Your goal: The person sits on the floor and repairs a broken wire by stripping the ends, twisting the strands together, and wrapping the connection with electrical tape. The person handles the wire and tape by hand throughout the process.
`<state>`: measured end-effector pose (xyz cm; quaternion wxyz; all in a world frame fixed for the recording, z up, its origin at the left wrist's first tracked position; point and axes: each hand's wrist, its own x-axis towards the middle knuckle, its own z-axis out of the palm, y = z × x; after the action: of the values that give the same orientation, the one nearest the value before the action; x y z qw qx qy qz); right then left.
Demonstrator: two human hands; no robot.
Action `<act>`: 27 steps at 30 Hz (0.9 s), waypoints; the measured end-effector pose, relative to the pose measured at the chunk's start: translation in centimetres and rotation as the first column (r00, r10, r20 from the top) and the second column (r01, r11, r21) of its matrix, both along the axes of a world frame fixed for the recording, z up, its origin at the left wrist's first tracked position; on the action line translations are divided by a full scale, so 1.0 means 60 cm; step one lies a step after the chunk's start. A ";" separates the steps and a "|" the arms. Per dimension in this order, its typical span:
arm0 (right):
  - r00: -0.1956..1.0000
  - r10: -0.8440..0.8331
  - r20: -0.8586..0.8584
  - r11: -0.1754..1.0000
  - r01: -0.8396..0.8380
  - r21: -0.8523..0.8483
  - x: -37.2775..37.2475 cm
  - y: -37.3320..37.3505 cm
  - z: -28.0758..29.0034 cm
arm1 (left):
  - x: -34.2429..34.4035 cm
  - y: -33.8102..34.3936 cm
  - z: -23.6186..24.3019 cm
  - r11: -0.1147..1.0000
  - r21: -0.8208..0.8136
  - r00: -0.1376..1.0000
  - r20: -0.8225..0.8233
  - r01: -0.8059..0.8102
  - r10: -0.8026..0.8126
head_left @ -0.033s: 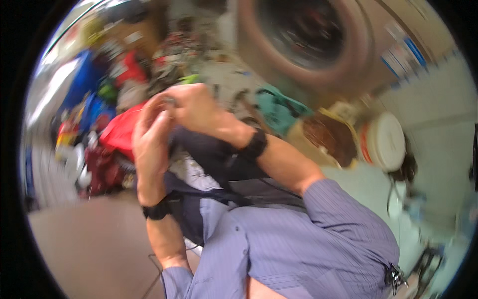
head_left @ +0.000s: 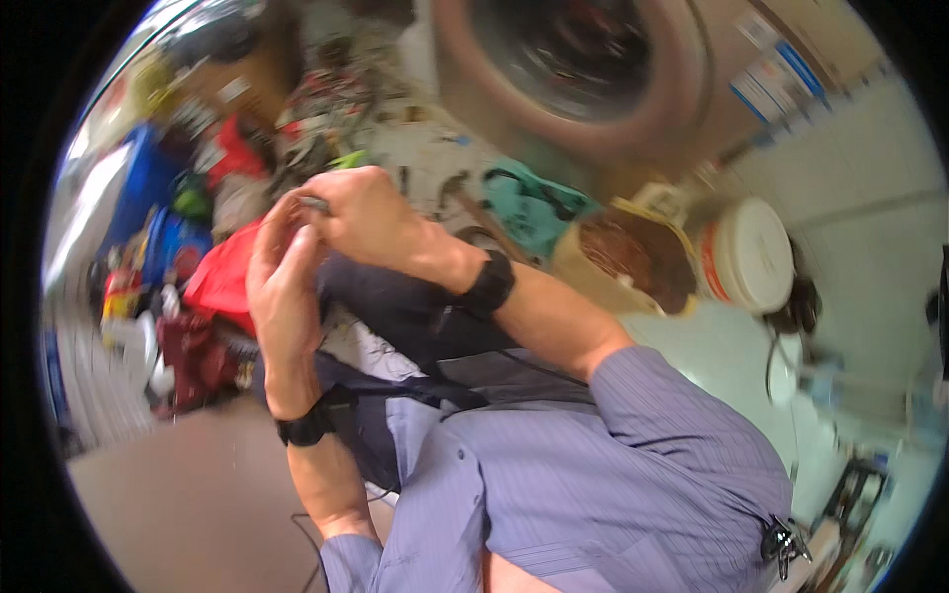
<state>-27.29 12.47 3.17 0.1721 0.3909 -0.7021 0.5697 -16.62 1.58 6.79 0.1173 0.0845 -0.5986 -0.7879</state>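
Note:
My left hand and my right hand meet in front of me, left of the middle, above my dark trousers. The fingers of my right hand curl in against the left fingertips, and the left thumb presses toward them. A small grey metallic bit shows at the right fingers; whether it is a ring or a held part I cannot tell. Whatever lies between the fingertips is hidden. Each wrist wears a black band. A red bag-like thing lies just beyond my left hand.
A washing machine stands at the far side. Near it are a teal bag, an open tan bag with brown contents and a white lidded bucket. Tools, including a hammer, lie on the floor. Mixed clutter and a blue container fill the left.
The whole view has shifted slightly, so the surroundings sit further left. My hands stay together in nearly the same pose, and the picture is sharper.

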 end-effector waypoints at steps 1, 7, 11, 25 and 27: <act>0.998 -0.057 0.010 0.998 0.057 0.001 -0.005 0.021 0.001 | -0.012 0.019 0.000 1.000 -0.008 1.000 -0.006 -0.017 0.017; 0.947 -0.308 -0.086 0.945 0.315 0.083 -0.008 0.163 0.023 | -0.034 0.126 -0.002 0.996 0.029 0.988 -0.129 0.089 -0.084; 0.925 -0.374 -0.072 0.919 0.379 0.105 0.008 0.308 0.056 | -0.014 0.166 0.010 0.910 0.172 0.926 -0.107 0.377 -0.363; 0.774 -0.619 -0.134 0.383 0.447 0.808 0.097 0.658 -0.017 | 0.009 0.105 -0.057 0.922 -0.257 0.956 0.119 0.290 -0.268; 0.742 -0.660 -0.118 0.308 0.411 0.858 0.096 0.659 -0.041 | 0.017 0.084 -0.064 0.935 -0.251 0.965 0.137 0.250 -0.222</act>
<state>-21.50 52.02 0.74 0.0489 0.0862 -0.9892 0.1081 -15.58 6.63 2.94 -0.0001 0.0374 -0.7100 -0.7032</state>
